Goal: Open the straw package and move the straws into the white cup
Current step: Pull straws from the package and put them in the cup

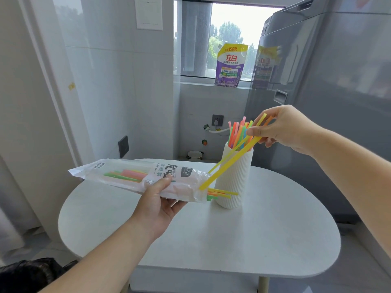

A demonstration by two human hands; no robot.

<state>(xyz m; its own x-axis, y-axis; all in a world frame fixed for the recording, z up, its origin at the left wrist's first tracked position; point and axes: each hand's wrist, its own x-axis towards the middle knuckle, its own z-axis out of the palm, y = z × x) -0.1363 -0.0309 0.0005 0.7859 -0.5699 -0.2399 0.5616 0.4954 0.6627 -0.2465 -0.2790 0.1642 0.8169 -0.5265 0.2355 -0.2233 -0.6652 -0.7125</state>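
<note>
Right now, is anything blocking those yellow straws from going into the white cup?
Only the straws already in the cup: they crowd its mouth. The right hand holds the yellow straws slanting across the front of the white cup, lower ends near the package opening, so they must be lifted above the rim first.

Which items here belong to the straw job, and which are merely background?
In use: straw package in left hand; yellow straws in right hand; white ribbed cup.
Background: detergent pouch, refrigerator, wall socket, table.
</note>
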